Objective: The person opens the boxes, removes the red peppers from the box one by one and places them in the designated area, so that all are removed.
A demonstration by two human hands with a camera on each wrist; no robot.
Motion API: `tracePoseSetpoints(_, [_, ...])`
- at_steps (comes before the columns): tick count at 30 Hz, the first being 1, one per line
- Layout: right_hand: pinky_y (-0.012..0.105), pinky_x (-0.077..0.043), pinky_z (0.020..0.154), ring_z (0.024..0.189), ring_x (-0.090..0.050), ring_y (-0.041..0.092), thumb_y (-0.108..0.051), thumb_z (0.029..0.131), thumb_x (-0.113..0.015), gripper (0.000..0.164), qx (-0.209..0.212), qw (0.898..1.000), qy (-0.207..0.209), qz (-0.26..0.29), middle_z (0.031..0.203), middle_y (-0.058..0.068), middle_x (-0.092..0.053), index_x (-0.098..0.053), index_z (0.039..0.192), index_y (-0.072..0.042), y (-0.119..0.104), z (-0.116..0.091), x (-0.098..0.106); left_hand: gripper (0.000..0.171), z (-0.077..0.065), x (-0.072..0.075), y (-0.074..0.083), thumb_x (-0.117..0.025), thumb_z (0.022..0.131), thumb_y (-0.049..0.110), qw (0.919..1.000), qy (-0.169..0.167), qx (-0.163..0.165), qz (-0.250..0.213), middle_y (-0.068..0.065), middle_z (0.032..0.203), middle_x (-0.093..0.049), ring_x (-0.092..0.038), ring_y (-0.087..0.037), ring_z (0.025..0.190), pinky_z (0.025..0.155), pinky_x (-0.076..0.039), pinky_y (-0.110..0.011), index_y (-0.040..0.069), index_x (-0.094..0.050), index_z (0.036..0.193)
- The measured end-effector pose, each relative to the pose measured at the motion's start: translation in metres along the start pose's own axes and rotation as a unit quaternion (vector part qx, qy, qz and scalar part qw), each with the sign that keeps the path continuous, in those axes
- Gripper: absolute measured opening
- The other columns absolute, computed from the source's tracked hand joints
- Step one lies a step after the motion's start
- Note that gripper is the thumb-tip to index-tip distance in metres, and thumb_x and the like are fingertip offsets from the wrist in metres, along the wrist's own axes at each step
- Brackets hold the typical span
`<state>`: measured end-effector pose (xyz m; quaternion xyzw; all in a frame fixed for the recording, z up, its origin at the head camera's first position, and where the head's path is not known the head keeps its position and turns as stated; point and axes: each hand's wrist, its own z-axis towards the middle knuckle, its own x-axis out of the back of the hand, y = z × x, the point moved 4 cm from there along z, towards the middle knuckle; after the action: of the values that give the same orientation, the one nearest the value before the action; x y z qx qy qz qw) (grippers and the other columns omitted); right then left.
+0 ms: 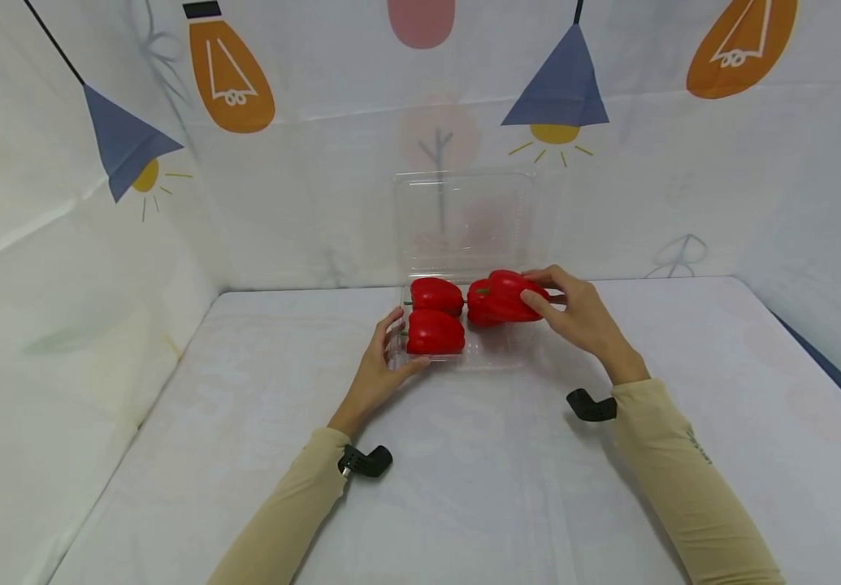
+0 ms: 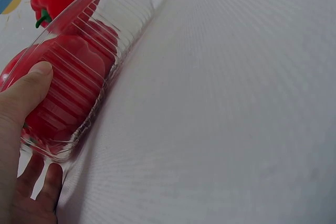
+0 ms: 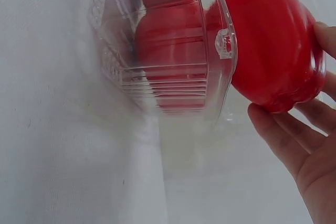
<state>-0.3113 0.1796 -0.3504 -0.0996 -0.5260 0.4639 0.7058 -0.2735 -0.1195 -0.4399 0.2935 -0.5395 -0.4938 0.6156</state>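
Note:
A clear plastic clamshell container (image 1: pixel 500 356) sits on the table with its lid (image 1: pixel 467 215) raised at the back. My left hand (image 1: pixel 379 374) grips its left front corner, thumb against the front wall and fingers along the left side. Two red bell peppers lie in the left half, one at the back (image 1: pixel 436 294) and one in front (image 1: pixel 435 333). Another red pepper (image 1: pixel 480 315) is in the back right part, partly covered. Above the container's right half, my right hand (image 1: pixel 577 313) holds a red bell pepper (image 3: pixel 273 45) by its bottom end, tilted sideways with the green stem leftward.
The white-covered table (image 1: pixel 464 487) stretches around the container. A patterned white cloth (image 1: pixel 318 203) hangs as a wall right behind the raised lid. Black wrist cameras (image 1: pixel 591 405) are strapped to both sleeves.

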Motion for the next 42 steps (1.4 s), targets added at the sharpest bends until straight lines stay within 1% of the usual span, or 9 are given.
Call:
tracePoseSetpoints(6, [0.044,-0.053,0.088,0.109,-0.062,0.027,-0.023,0.092,-0.062,0.033,-0.007,1.0,0.016,0.007,0.124,0.01,-0.062,-0.056,0.119,-0.006,0.003,0.001,0.003,0.088,0.0,0.0,0.0,-0.077,0.079,0.026,1.0,-0.001,-0.003,-0.001,0.001,0.153,-0.03,-0.037,-0.02,0.138,0.11,-0.036,-0.047,0.021,-0.023,0.148])
tracePoseSetpoints(10, [0.045,-0.053,0.088,0.111,-0.061,0.03,-0.023,0.092,-0.061,0.033,-0.017,1.0,0.021,0.012,0.126,0.011,-0.06,-0.055,0.12,-0.006,0.004,0.001,0.004,0.088,0.001,0.0,-0.001,-0.077,0.079,0.027,1.0,-0.001,-0.003,-0.002,0.0,0.153,-0.03,-0.037,-0.021,0.138,0.11,-0.036,-0.048,0.021,-0.023,0.148])
tracePoseSetpoints(18, [0.045,-0.052,0.088,0.113,-0.059,0.031,-0.03,0.093,-0.059,0.039,-0.053,0.998,0.034,0.01,0.126,0.011,-0.059,-0.052,0.123,-0.006,0.009,0.0,0.007,0.088,0.0,-0.001,0.0,-0.077,0.079,0.026,0.9999,-0.001,0.008,0.007,0.001,0.153,-0.03,-0.037,-0.02,0.138,0.111,-0.034,-0.047,0.022,-0.022,0.148])
tracePoseSetpoints(20, [0.046,-0.052,0.089,0.115,-0.058,0.031,-0.031,0.093,-0.058,0.04,-0.062,0.997,0.039,0.01,0.127,0.012,-0.058,-0.051,0.123,-0.006,0.011,0.0,0.007,0.089,0.001,-0.001,0.0,-0.077,0.079,0.023,1.0,-0.003,0.009,0.002,-0.002,0.154,-0.029,-0.036,-0.022,0.139,0.111,-0.034,-0.048,0.02,-0.022,0.149])
tracePoseSetpoints(25, [0.049,-0.051,0.091,0.116,-0.056,0.031,-0.034,0.093,-0.058,0.042,-0.081,0.995,0.056,0.01,0.129,0.011,-0.057,-0.05,0.124,-0.007,0.015,0.0,0.01,0.089,0.001,-0.001,0.001,-0.077,0.079,0.016,0.9999,-0.006,0.004,-0.014,-0.01,0.154,-0.027,-0.034,-0.031,0.139,0.11,-0.033,-0.054,0.013,-0.021,0.149])
tracePoseSetpoints(27, [0.05,-0.051,0.091,0.117,-0.056,0.032,-0.034,0.093,-0.057,0.042,-0.086,0.994,0.064,0.011,0.13,0.011,-0.057,-0.049,0.124,-0.006,0.016,0.0,0.011,0.089,0.001,-0.001,0.001,-0.077,0.079,0.017,0.9999,-0.006,0.006,-0.01,-0.008,0.154,-0.028,-0.035,-0.029,0.139,0.11,-0.033,-0.052,0.013,-0.021,0.149])
tracePoseSetpoints(32, [0.052,-0.05,0.092,0.116,-0.056,0.032,-0.035,0.094,-0.056,0.042,-0.095,0.992,0.081,0.013,0.131,0.011,-0.056,-0.05,0.123,-0.006,0.019,-0.001,0.014,0.088,0.001,0.0,0.001,-0.077,0.079,0.024,1.0,-0.001,0.007,0.003,0.001,0.153,-0.029,-0.037,-0.02,0.138,0.11,-0.036,-0.045,0.02,-0.022,0.148])
tracePoseSetpoints(37, [0.052,-0.049,0.093,0.115,-0.057,0.034,-0.035,0.094,-0.055,0.042,-0.099,0.99,0.102,0.011,0.13,0.013,-0.056,-0.051,0.123,-0.005,0.024,-0.002,0.017,0.088,0.001,-0.001,0.0,-0.077,0.079,0.027,1.0,0.0,0.0,0.002,0.001,0.153,-0.03,-0.037,-0.021,0.138,0.109,-0.036,-0.047,0.021,-0.023,0.148])
tracePoseSetpoints(42, [0.051,-0.049,0.093,0.113,-0.059,0.034,-0.036,0.095,-0.054,0.042,-0.112,0.986,0.124,0.009,0.127,0.014,-0.058,-0.052,0.121,-0.004,0.029,-0.003,0.02,0.088,0.0,-0.001,-0.002,-0.077,0.079,0.029,1.0,-0.003,0.008,0.002,0.003,0.153,-0.031,-0.037,-0.021,0.138,0.109,-0.036,-0.047,0.023,-0.022,0.148])
